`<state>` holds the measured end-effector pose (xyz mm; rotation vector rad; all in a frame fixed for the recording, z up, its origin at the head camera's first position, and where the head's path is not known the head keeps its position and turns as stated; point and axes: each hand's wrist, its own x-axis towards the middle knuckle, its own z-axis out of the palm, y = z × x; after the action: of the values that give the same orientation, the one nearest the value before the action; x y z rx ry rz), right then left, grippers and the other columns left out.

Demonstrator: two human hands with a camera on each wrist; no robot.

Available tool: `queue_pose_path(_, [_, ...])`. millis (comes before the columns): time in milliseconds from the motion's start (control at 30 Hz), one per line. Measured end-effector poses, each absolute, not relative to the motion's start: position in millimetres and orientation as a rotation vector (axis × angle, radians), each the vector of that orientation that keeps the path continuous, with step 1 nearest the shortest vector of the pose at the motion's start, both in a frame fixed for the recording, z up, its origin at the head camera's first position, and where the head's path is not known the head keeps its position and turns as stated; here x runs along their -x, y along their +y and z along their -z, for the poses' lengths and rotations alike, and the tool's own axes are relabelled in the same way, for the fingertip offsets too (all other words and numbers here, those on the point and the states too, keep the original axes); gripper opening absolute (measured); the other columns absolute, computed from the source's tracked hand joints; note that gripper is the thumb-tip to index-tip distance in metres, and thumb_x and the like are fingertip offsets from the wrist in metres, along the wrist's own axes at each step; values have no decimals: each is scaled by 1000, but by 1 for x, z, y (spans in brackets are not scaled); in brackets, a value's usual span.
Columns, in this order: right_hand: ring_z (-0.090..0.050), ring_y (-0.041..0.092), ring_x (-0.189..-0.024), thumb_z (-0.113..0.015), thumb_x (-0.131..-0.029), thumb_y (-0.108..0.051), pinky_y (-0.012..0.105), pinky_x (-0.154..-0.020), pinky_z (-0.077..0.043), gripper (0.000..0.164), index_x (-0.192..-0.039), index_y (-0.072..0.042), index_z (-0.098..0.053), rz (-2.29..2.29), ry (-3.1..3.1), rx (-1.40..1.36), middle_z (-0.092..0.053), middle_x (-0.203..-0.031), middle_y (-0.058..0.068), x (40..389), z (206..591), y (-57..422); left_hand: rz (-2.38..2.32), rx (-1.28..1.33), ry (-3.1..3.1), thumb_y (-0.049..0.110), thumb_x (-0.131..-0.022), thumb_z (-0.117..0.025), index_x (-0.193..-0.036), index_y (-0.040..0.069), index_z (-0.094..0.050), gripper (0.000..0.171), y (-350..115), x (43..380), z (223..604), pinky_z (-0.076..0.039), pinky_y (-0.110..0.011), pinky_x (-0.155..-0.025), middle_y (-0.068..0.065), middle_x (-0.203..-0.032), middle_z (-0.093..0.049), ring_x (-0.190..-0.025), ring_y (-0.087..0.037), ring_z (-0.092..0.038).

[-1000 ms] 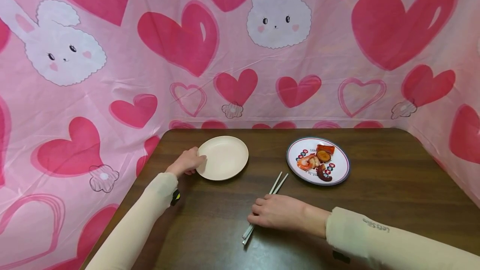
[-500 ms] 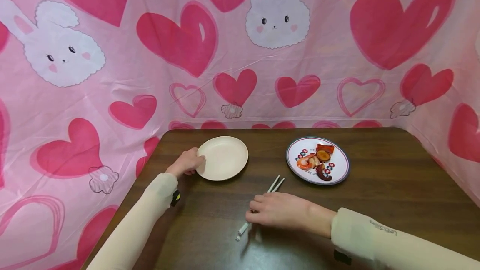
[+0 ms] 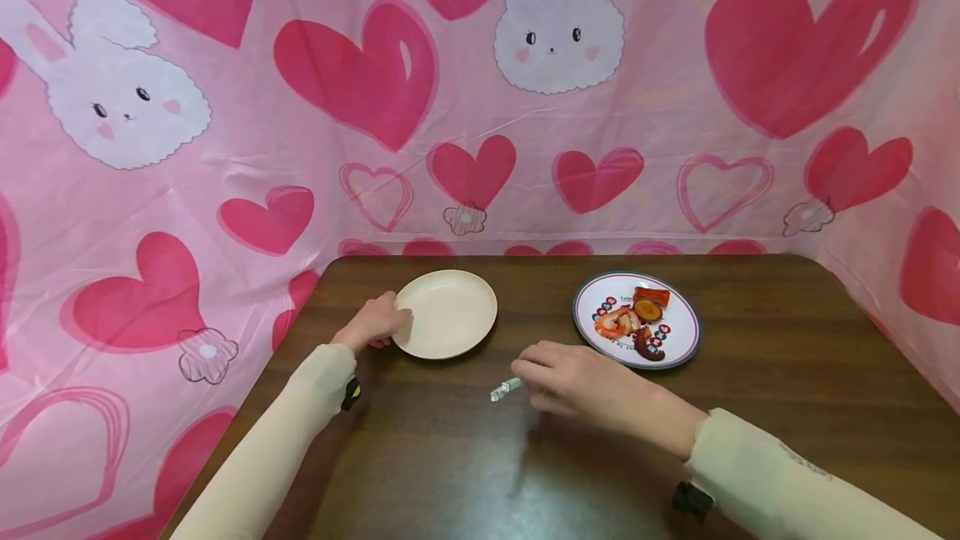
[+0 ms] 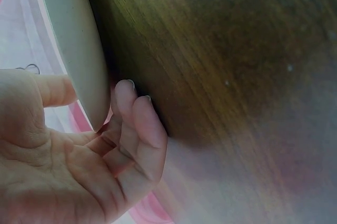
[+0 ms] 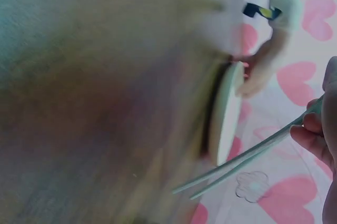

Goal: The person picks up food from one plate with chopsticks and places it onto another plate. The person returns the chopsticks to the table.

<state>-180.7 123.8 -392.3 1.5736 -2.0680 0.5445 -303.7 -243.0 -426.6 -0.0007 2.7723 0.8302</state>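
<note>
My left hand [image 3: 372,323] holds a cream plate [image 3: 453,315] by its left edge, thumb over the rim; in the left wrist view curled fingers [image 4: 147,124] lie under the plate. A pair of pale green chopsticks [image 5: 247,155] is gripped in my right hand [image 3: 585,382], raised over the table at the near side of a patterned plate [image 3: 684,332]. In the head view only the chopsticks' blunt ends show, the rest hidden by the hand. On the patterned plate are a shrimp [image 3: 615,323], an orange-red strip [image 3: 652,297], a round brown slice [image 3: 648,311] and a dark curled tentacle-like piece [image 3: 648,347].
The brown wooden table [image 3: 420,457] bears both plates towards its far side. A pink cloth [image 3: 465,107] with hearts and rabbits hangs behind and at both sides. Each wrist wears a small black device [image 3: 692,500].
My right hand has lifted the chopsticks off the table and moved them up and away from me, towards the food plate. My left hand stays at the cream plate.
</note>
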Motion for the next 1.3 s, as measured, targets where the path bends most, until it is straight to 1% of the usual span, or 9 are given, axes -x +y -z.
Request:
queue_pose_path(133, [-62, 9, -86, -77, -84, 2, 17, -76, -53, 34, -114, -9, -65, -757, -2077, -1509, -64, -100, -4, 183, 388, 128, -827, 2, 2773, 31, -105, -55, -130, -5, -49, 45, -243, 304, 427, -58, -40, -60, -21, -100, -60, -73, -31, -63])
queue_pose_path(267, [-56, 9, -74, -68, -86, 3, 14, -65, -46, 24, -102, -12, -60, -949, -2065, -1422, -56, -88, -7, 185, 386, 130, -825, 6, 2772, 31, -105, -55, -131, -5, -48, 46, -243, 304, 427, -59, -40, -61, -21, -101, -59, -74, -31, -63])
queue_pose_path(367, [-55, 8, -71, -67, -86, 3, 17, -60, -46, 21, -96, -13, -58, -1037, -2059, -1348, -56, -85, -8, 187, 387, 132, -828, 12, 2774, 31, -105, -54, -131, -5, -48, 45, -243, 304, 427, -58, -40, -61, -21, -102, -59, -74, -31, -63])
queue_pose_path(533, [-58, 7, -69, -71, -85, 8, 19, -56, -50, 24, -99, -11, -64, -1202, -2076, -1222, -61, -84, -7, 188, 391, 137, -835, 5, 2773, 30, -106, -53, -132, -5, -48, 44, -243, 304, 427, -58, -39, -60, -21, -103, -59, -74, -30, -62])
queue_pose_path(633, [-59, 8, -69, -70, -85, 11, 18, -57, -52, 28, -105, -8, -66, -1271, -2056, -1155, -65, -86, -4, 188, 390, 139, -846, -2, 2767, 30, -106, -53, -135, -5, -47, 46, -243, 303, 427, -57, -39, -60, -22, -104, -60, -74, -30, -62])
queue_pose_path(767, [-64, 11, -75, -69, -88, 14, 20, -65, -56, 28, -109, -5, -65, -1302, -2017, -1123, -68, -91, 1, 190, 385, 140, -859, 1, 2761, 29, -106, -53, -140, -6, -46, 49, -243, 303, 426, -57, -40, -60, -22, -105, -61, -74, -31, -62])
queue_pose_path(933, [-66, 13, -82, -66, -92, 12, 22, -74, -58, 25, -110, -3, -62, -1308, -2060, -1109, -67, -97, -2, 191, 383, 142, -852, 5, 2762, 30, -106, -52, -141, -6, -45, 50, -243, 302, 425, -57, -39, -60, -22, -106, -60, -75, -31, -62])
queue_pose_path(1200, [-64, 14, -85, -60, -98, 7, 25, -77, -54, 19, -110, -8, -61, -1264, -2173, -1138, -63, -97, -7, 192, 390, 146, -852, 0, 2760, 30, -107, -53, -147, -7, -41, 56, -244, 302, 425, -57, -39, -61, -24, -112, -60, -76, -31, -62])
queue_pose_path(1300, [-61, 13, -81, -61, -99, 6, 26, -73, -52, 17, -106, -9, -62, -1246, -2213, -1102, -61, -94, -6, 194, 393, 148, -853, 1, 2756, 30, -107, -53, -146, -6, -41, 55, -243, 302, 424, -57, -39, -61, -23, -112, -60, -76, -31, -62])
